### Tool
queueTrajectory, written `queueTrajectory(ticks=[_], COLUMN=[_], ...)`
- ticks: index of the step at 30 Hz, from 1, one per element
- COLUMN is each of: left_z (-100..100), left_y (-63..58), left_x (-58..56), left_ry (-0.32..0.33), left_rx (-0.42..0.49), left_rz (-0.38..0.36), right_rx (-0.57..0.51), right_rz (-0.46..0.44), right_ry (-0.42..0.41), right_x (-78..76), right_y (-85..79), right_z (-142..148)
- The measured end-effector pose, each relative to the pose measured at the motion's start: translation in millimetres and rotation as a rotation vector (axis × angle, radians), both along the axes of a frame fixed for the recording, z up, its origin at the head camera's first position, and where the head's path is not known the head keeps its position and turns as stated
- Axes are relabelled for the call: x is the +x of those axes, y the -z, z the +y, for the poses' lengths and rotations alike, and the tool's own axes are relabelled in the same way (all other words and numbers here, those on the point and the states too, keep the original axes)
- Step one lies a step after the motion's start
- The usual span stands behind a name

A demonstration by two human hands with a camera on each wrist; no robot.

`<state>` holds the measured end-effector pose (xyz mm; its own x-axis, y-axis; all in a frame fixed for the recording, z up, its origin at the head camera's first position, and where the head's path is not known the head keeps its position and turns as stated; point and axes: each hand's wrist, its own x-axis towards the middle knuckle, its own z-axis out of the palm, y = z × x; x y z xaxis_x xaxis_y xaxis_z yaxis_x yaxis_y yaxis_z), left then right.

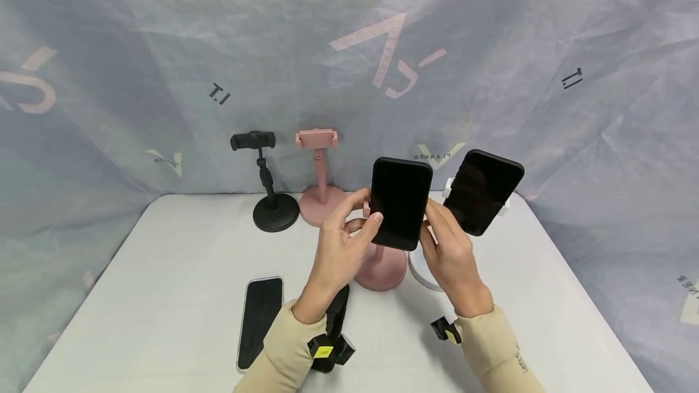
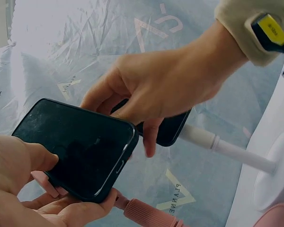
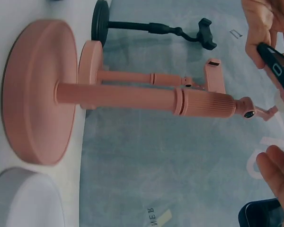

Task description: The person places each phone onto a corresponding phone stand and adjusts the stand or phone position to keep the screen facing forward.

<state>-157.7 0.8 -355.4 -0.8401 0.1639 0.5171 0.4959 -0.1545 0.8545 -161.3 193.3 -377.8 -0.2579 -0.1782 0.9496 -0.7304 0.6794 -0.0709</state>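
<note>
My left hand [image 1: 341, 247] grips a black smartphone [image 1: 401, 202], thumb on its screen and fingers behind. The phone is upright at the head of a pink phone stand [image 1: 380, 272]; a pink clamp piece [image 2: 45, 182] shows under the left fingers. Beside the phone's right edge is my right hand [image 1: 450, 253], with loosely extended fingertips [image 3: 270, 172]. In the left wrist view, the phone partly hides these fingers. Behind the right hand, a second black smartphone [image 1: 483, 193] sits tilted in a white phone stand [image 2: 236, 153].
A black phone stand [image 1: 275, 212] and another pink stand [image 1: 322, 202] stand at the back of the white table [image 1: 180, 272]. A light-rimmed phone [image 1: 261, 320] lies flat at front left; a dark phone [image 1: 337, 314] lies partly under my left wrist. Behind hangs a grey printed cloth [image 1: 273, 47].
</note>
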Motion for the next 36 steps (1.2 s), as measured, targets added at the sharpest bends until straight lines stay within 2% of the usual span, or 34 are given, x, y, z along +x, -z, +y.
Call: queueTrajectory(ticks=[3,6,11,13,18,22,26,29,36], left_z=[0,-2,-5,-6,-3,-3,-1,-1,-3], left_y=[0.9,2.6,5.0,5.3,5.9,6.5,6.8,6.7,6.0], left_x=[-0.7,-1.9,-4.2,-5.5,-7.7,-7.4,-8.2,-8.4,-5.4], left_ry=[0.016,0.021,0.025,0.025,0.054,0.061,0.069,0.071,0.046], left_rx=[-0.008,-0.024,-0.038,-0.037,-0.027,-0.026,-0.013,-0.007,-0.013], left_rz=[-0.005,-0.007,0.023,0.040,0.042,0.036,0.050,0.051,0.036], right_rx=[0.011,-0.021,-0.136,-0.184,-0.260,-0.254,-0.161,-0.084,0.069], right_rz=[-0.019,-0.053,-0.174,-0.206,-0.111,-0.041,0.017,0.046,0.076], right_ry=[-0.023,-0.083,-0.342,-0.414,-0.392,-0.366,-0.222,-0.152,-0.108], right_x=[-1.1,-2.7,-0.6,1.0,-2.2,-7.1,-5.6,-2.9,1.6], right_y=[0.6,-0.1,-4.7,-7.2,-3.6,0.9,-3.4,-8.1,-18.9], right_z=[2,0,-9,-12,-10,-7,-2,3,11])
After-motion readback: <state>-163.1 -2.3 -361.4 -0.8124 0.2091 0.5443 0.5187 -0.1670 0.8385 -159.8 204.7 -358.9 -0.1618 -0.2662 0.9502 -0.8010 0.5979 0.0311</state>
